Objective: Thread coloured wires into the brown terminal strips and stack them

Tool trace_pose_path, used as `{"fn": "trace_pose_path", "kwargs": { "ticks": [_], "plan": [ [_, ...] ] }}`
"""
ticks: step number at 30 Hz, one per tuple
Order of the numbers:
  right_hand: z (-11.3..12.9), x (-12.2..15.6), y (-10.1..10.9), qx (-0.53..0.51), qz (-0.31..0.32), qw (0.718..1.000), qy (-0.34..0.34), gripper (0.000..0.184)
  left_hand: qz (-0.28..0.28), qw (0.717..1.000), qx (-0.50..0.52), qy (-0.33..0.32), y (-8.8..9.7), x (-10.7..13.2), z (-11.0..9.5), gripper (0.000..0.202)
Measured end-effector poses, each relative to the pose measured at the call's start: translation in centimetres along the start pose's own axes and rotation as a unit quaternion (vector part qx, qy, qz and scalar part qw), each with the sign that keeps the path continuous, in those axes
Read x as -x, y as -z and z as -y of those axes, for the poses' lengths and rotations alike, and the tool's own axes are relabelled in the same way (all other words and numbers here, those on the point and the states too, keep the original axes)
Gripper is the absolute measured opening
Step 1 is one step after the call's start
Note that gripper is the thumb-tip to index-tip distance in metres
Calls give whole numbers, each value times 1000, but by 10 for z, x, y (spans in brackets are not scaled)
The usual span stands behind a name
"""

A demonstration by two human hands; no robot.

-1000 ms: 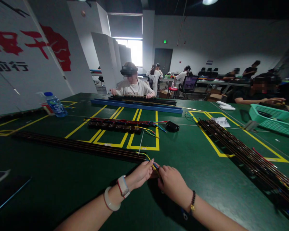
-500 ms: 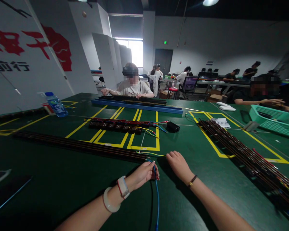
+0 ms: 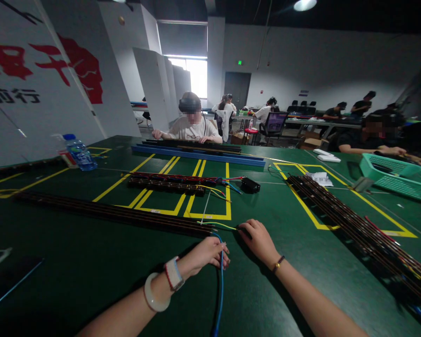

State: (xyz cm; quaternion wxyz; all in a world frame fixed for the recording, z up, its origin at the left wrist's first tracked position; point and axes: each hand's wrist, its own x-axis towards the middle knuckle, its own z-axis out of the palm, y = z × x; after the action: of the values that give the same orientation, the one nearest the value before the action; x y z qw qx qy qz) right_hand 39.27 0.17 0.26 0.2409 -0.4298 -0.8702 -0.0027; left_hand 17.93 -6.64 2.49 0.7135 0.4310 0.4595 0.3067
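Observation:
A long bundle of dark strips point(image 3: 108, 213) lies across the green table point(image 3: 301, 252), its coloured wires sticking out at the right end. My left hand point(image 3: 205, 255) is closed round a blue wire point(image 3: 220, 290) that runs from that end down towards me. My right hand point(image 3: 257, 239) rests just right of the strip end, fingertips pinched on a thin yellow wire point(image 3: 228, 226) pulled out to the right.
A shorter strip bundle point(image 3: 168, 183) with loose wires and a small black box point(image 3: 250, 186) lie inside yellow tape boxes. More long strips point(image 3: 354, 224) run along the right. A water bottle point(image 3: 77, 153) stands far left, a teal basket point(image 3: 396, 175) far right. Other people sit at the far edges.
My hands were pinched together at the strip's wire end. They have parted: the right hand drew the yellow wire out to the right, the left pulled the blue wire down towards me.

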Motion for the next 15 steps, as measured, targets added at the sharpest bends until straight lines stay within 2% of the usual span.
{"fn": "trace_pose_path", "kwargs": {
  "ticks": [3, 6, 10, 15],
  "plan": [
    [2, 0, -1, -4, 3, 1000, 5, 18, -16, 989, -147, 30, 7, -1, -5, 26],
    [3, 0, 0, -10, 8, 1000, 3, 17, -26, 969, -246, 29, 12, -1, -8, 23],
    [3, 0, 1, -16, 7, 1000, 0, 17, -25, 958, -286, 18, 14, 0, -11, 25],
    [3, 0, 2, -24, 2, 1000, -1, 18, -17, 952, -306, -21, 14, 2, -14, 38]
  ]
}}
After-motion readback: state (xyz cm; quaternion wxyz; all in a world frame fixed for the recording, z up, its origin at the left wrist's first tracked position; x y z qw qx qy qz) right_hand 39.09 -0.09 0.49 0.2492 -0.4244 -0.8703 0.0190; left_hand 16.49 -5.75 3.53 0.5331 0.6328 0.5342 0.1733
